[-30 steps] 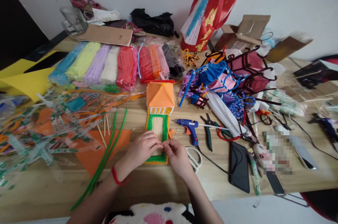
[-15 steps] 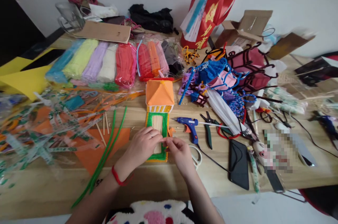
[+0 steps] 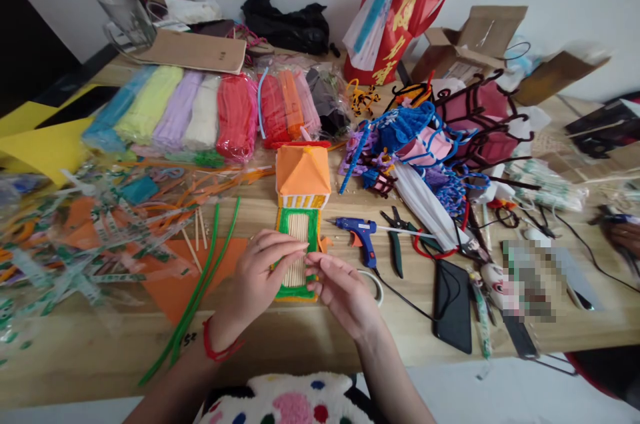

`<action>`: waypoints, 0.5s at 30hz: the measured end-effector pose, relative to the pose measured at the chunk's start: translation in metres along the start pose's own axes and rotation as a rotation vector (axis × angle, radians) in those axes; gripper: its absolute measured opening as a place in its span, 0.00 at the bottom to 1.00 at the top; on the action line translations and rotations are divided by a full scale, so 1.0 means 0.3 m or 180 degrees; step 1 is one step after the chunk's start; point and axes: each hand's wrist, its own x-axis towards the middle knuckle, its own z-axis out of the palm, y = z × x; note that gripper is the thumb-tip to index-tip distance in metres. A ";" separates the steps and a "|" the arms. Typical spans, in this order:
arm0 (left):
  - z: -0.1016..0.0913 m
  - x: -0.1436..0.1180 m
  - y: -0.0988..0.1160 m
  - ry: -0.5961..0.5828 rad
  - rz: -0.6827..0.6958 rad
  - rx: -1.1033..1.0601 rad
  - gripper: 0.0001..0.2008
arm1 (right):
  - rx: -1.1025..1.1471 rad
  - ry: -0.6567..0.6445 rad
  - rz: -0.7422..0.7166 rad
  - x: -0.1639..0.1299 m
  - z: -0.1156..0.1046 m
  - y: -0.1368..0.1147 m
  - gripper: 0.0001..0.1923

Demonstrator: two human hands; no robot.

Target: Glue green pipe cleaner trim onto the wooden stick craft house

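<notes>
Lower centre of frame: stick panel, long axis running up-frame. Left hand pressing flat on its left edge; right hand nearer its right edge, fingers loosely curled, gripping nothing discernible.

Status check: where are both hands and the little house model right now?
Left hand flat on green-edged stick panel. Right hand pinching at its right edge. Orange-roofed house upright beyond. Blue glue gun lies just right, apart.
</notes>
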 end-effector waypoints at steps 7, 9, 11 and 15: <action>0.020 0.004 0.012 -0.0174 0.0156 0.0126 0.06 | -0.0166 0.0038 -0.0069 -0.008 0.005 -0.006 0.10; 0.022 -0.001 0.011 -0.0282 0.0313 0.0466 0.06 | -0.0325 0.0135 -0.0074 -0.009 0.001 -0.006 0.11; 0.024 -0.009 0.006 -0.0351 0.0544 0.0865 0.07 | -0.0428 0.0236 0.0009 -0.008 -0.007 -0.006 0.12; 0.031 -0.019 -0.007 -0.0814 0.0956 0.1370 0.09 | -0.0296 0.0254 0.0508 0.000 -0.039 -0.007 0.11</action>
